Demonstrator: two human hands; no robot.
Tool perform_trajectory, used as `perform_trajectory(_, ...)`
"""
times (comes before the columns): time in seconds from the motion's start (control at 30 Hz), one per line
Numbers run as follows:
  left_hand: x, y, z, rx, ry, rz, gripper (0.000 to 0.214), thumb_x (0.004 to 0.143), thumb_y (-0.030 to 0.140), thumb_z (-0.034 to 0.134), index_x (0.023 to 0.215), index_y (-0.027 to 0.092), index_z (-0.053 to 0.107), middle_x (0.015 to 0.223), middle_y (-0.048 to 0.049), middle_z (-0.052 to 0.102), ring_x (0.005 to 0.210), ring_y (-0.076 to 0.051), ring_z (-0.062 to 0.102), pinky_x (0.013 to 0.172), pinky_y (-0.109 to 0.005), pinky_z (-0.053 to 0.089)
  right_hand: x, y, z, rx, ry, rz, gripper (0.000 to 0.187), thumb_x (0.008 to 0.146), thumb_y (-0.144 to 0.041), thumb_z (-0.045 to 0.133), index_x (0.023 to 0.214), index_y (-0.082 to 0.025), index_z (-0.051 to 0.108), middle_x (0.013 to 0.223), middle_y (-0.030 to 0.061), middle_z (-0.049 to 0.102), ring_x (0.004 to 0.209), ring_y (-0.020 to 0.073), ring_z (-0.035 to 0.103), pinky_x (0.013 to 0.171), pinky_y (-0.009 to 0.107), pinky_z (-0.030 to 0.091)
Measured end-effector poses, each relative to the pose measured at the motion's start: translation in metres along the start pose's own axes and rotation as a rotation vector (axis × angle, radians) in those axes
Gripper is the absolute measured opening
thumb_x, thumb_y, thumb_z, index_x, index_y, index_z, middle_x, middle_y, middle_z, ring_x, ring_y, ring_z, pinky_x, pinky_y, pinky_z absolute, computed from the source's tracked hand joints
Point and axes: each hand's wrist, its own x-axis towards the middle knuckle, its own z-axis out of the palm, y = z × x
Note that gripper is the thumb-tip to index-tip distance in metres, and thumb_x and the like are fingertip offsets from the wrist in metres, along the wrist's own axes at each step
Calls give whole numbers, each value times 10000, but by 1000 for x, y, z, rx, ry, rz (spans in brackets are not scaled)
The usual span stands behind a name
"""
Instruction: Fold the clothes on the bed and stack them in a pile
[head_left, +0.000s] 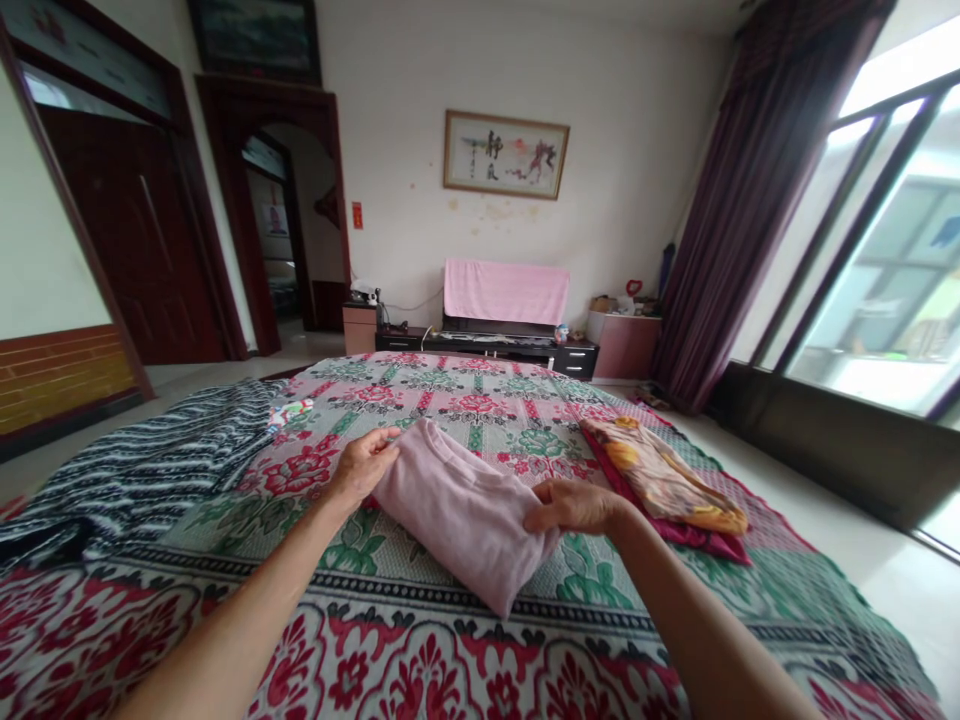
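Observation:
A pale pink garment [465,515], folded into a compact bundle with a neckline-like band along its upper edge, is held at a slant over the flowered bedspread [420,655]. At its upper left corner, my left hand [366,462] pinches the cloth between thumb and fingers. My right hand [574,507] grips the right end, thumb on the near face and the other fingers partly hidden. The lowest corner of the garment points toward me; whether it touches the bedspread I cannot tell.
Folded clothes [660,475], yellow-patterned over dark red, lie to the right. A black-and-white striped cloth [165,465] is spread at the left, beside a small colourful item [291,413]. Beyond the bed stands a low black cabinet [502,345] behind which hangs a pink cloth [506,290].

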Motion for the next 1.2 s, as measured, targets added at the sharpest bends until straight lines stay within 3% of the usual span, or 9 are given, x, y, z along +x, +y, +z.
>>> perform_trajectory(0.23,-5,3,-16,214,-211,-187,642,602,413,681,1175,131,614,1044,-112,702,962,-241,645,801,-294,490,0,3,-5,-220,139,-59,367,687,-509,646,761,-153,600,674,-18,564,589,88,495,529,198,389)
perform_trajectory(0.37,-12,15,-29,293,-402,-256,685,602,299,636,1264,146,544,1041,-75,705,930,-221,657,743,-266,503,11,5,2,-347,336,-115,337,737,-491,589,685,-159,559,608,-44,475,560,71,387,488,194,295)
perform_trajectory(0.53,1,22,-6,303,-244,-90,697,582,188,542,1277,139,519,949,-51,721,857,-199,672,687,-239,504,6,-1,-1,-351,431,-180,313,702,-453,617,642,-155,543,564,-61,415,547,64,350,481,193,261)
perform_trajectory(0.63,16,43,22,417,-138,50,613,596,197,566,1208,198,596,936,-31,725,905,-200,662,740,-234,494,-16,-3,-13,-296,514,-162,272,690,-422,632,683,-151,602,564,-57,450,535,65,365,500,196,289)
perform_trajectory(0.73,27,76,61,465,-165,179,505,594,181,568,1086,225,677,956,-4,725,883,-174,657,749,-213,484,-45,2,-30,-246,681,-135,224,689,-379,642,723,-158,654,578,-40,512,533,74,402,498,198,305)
perform_trajectory(0.87,34,119,125,322,-260,197,486,606,163,535,1063,199,697,740,7,714,581,-124,606,568,-209,479,-81,21,-57,19,870,-241,218,692,-360,628,741,-151,664,600,-11,581,527,88,464,480,198,341)
perform_trajectory(0.97,40,151,176,155,-273,199,420,592,126,536,967,134,725,690,-17,703,541,-107,580,566,-208,485,-107,33,-76,267,969,-293,232,659,-342,644,753,-130,648,572,-4,581,493,91,484,449,195,355)
perform_trajectory(1.1,51,193,234,14,-286,289,399,596,108,545,952,106,724,804,-44,729,661,-128,634,661,-225,511,-138,42,-103,439,1116,-345,216,600,-290,685,747,-140,639,563,-14,574,475,86,491,444,193,396)
perform_trajectory(1.2,51,207,265,-38,-359,370,574,597,95,572,1167,106,635,1106,-77,690,934,-176,643,815,-244,501,-147,53,-121,507,1231,-389,235,611,-284,681,796,-144,647,609,-7,592,501,87,509,473,199,438)
